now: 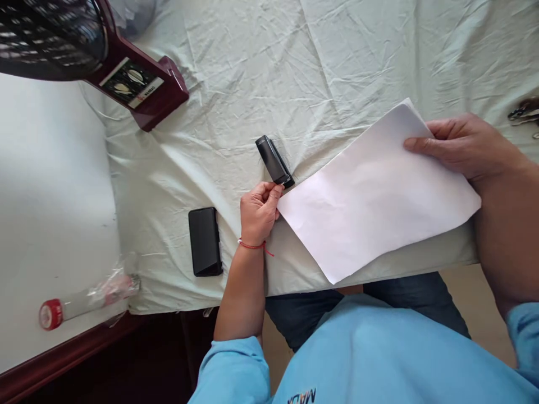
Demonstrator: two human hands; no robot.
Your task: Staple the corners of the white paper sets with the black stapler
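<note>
Paper (374, 193) is what I worry about most: it is loose sheets by the look of it, though I cannot tell how many, and it hangs partly past the near edge of the sheet-covered surface (295, 73), its lowest corner at about 6 o'clock jutting over my lap. My right hand (458, 146) holds it only at the far right corner, at about 2 o'clock, fingers (421, 145) flat on top and the thumb hidden beneath, so I judge a light pinch at best. If that grip eases, the paper could slide off toward my knees or fan apart.

Second worry is the black stapler (274, 162). It lies tilted, its near end just touching the paper's left corner. My left hand (257, 212) is curled at its near tip, fingertips (275, 191) pinching that end; the rest of the stapler points away toward 11 o'clock. Holding only the tip, I judge it could twist or tip out of my grasp, and the soft, wrinkled cloth gives no firm base, so any press could skew against the corner.

A black phone (205, 241) lies at 9 o'clock of my left wrist, apart from it. A plastic bottle (84, 300) lies further out at 8 o'clock.
</note>
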